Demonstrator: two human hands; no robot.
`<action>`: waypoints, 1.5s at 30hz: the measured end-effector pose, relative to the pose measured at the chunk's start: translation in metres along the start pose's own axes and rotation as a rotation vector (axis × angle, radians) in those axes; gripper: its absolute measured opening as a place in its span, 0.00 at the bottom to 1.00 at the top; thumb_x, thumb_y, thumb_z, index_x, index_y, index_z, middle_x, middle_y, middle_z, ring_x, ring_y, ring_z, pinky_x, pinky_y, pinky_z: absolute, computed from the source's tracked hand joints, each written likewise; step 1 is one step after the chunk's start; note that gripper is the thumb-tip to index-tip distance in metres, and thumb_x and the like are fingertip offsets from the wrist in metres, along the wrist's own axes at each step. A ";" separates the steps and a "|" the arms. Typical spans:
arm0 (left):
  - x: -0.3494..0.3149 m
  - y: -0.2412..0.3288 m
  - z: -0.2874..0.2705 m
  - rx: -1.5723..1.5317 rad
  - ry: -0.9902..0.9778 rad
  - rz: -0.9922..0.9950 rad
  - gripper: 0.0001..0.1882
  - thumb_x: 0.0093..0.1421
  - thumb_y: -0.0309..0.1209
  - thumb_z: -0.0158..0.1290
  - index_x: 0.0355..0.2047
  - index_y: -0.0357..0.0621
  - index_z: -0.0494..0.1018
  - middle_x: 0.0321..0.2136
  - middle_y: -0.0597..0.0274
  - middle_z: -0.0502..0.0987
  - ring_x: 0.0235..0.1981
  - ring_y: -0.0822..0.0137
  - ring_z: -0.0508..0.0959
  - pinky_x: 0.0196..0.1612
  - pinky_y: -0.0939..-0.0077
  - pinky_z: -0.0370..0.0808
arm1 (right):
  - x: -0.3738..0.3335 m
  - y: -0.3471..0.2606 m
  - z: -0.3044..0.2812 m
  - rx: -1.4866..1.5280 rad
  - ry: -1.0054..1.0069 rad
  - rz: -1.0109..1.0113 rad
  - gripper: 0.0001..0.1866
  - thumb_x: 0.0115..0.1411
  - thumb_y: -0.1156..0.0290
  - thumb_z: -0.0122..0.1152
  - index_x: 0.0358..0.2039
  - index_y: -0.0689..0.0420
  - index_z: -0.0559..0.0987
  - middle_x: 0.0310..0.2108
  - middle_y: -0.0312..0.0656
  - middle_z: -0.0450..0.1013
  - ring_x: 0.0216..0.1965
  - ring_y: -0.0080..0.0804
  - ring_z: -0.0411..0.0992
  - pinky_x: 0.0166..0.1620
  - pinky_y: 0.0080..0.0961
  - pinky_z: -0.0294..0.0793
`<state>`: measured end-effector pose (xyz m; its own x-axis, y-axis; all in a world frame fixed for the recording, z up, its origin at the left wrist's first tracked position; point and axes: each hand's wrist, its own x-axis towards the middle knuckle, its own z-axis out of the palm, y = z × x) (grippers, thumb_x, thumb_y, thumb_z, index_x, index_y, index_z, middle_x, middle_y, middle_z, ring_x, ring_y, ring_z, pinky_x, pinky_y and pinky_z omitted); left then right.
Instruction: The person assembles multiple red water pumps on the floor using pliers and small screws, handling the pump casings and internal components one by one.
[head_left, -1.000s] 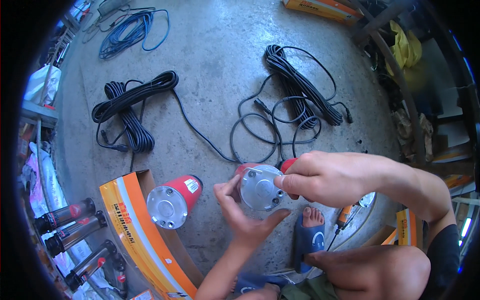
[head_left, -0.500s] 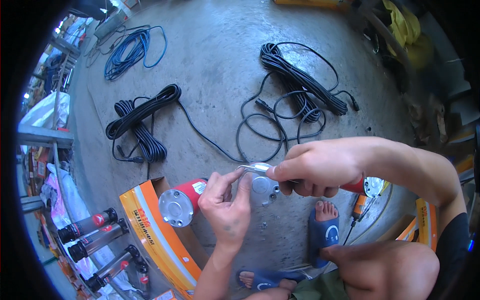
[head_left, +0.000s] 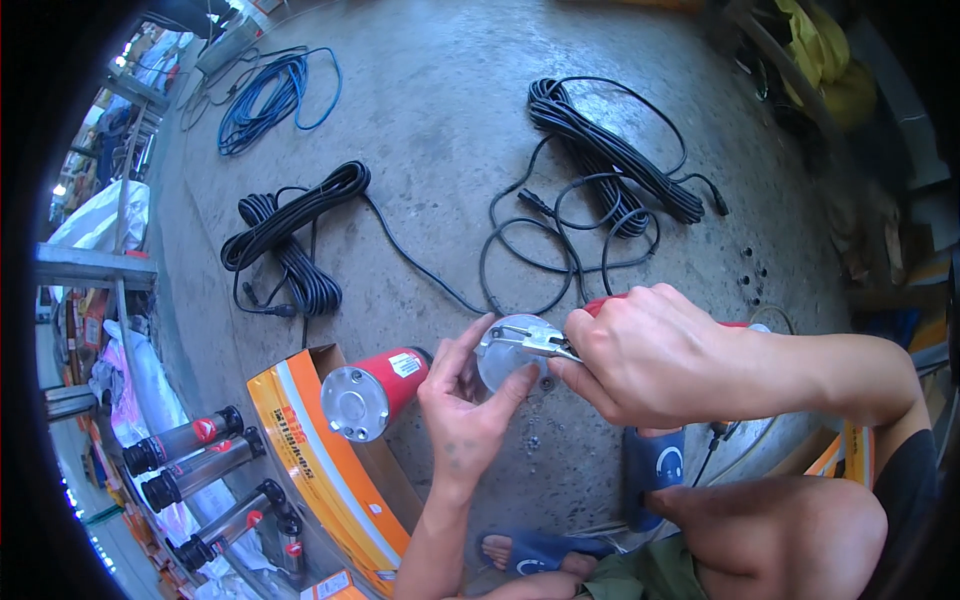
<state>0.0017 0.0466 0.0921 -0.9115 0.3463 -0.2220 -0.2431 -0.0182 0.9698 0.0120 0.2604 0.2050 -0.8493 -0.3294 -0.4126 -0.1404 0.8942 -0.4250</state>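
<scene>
My right hand (head_left: pixel 650 355) is closed around a pair of pliers (head_left: pixel 540 341), with their metal jaws over a round silver end (head_left: pixel 505 372) in front of me. My left hand (head_left: pixel 462 405) grips the rim of that silver end, thumb on its near side and fingers at its left. What the jaws bite on is too small to make out. Bits of red show beside my right fist, and I cannot tell which thing they belong to. Left of my left hand lies a red cylinder (head_left: pixel 395 372) with a silver end plate and a white label.
An open orange and white carton (head_left: pixel 315 455) stands at the left, beside several clear tubes with black ends (head_left: pixel 205 465). Coiled black cables (head_left: pixel 610 150) and a blue cable (head_left: pixel 265 105) lie on the concrete floor. My feet in blue sandals (head_left: pixel 655 470) are close below.
The pliers have swung across the silver end, and my right hand has turned over and moved slightly right. My left thumb has shifted down onto the rim.
</scene>
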 end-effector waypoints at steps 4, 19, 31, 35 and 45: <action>0.000 -0.001 0.005 0.017 0.007 0.045 0.33 0.55 0.21 0.71 0.61 0.29 0.75 0.42 0.63 0.75 0.42 0.74 0.79 0.44 0.81 0.76 | 0.001 -0.003 0.002 -0.014 0.006 0.040 0.20 0.67 0.59 0.59 0.30 0.68 0.79 0.18 0.53 0.77 0.20 0.54 0.80 0.26 0.47 0.80; -0.003 -0.014 0.002 0.227 0.094 0.160 0.34 0.53 0.31 0.73 0.60 0.36 0.78 0.31 0.66 0.70 0.28 0.77 0.70 0.28 0.81 0.64 | -0.008 -0.013 0.016 -0.110 0.204 -0.058 0.19 0.65 0.61 0.64 0.23 0.60 0.72 0.10 0.43 0.69 0.11 0.39 0.74 0.15 0.36 0.68; 0.000 -0.020 0.000 0.262 0.098 0.278 0.35 0.48 0.30 0.74 0.58 0.34 0.79 0.30 0.61 0.69 0.28 0.68 0.69 0.32 0.73 0.67 | 0.001 -0.031 0.028 -0.036 0.066 0.159 0.20 0.68 0.58 0.62 0.25 0.60 0.71 0.11 0.45 0.70 0.12 0.39 0.75 0.13 0.37 0.70; 0.001 -0.018 0.001 0.248 0.099 0.271 0.35 0.49 0.30 0.74 0.58 0.33 0.79 0.30 0.60 0.70 0.28 0.68 0.69 0.32 0.73 0.68 | 0.007 -0.030 0.007 0.104 -0.071 0.178 0.21 0.68 0.60 0.62 0.25 0.63 0.71 0.10 0.48 0.68 0.12 0.47 0.74 0.14 0.43 0.70; 0.002 -0.005 -0.001 0.270 0.057 0.178 0.33 0.54 0.33 0.74 0.58 0.33 0.78 0.30 0.58 0.71 0.29 0.67 0.72 0.31 0.73 0.70 | 0.028 -0.002 -0.026 0.443 -0.271 0.051 0.17 0.70 0.67 0.57 0.28 0.68 0.78 0.18 0.56 0.71 0.19 0.59 0.74 0.22 0.50 0.71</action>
<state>0.0012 0.0466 0.0870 -0.9509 0.3064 -0.0443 0.0116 0.1782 0.9839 -0.0245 0.2575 0.2156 -0.6787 -0.4077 -0.6109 0.1765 0.7169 -0.6745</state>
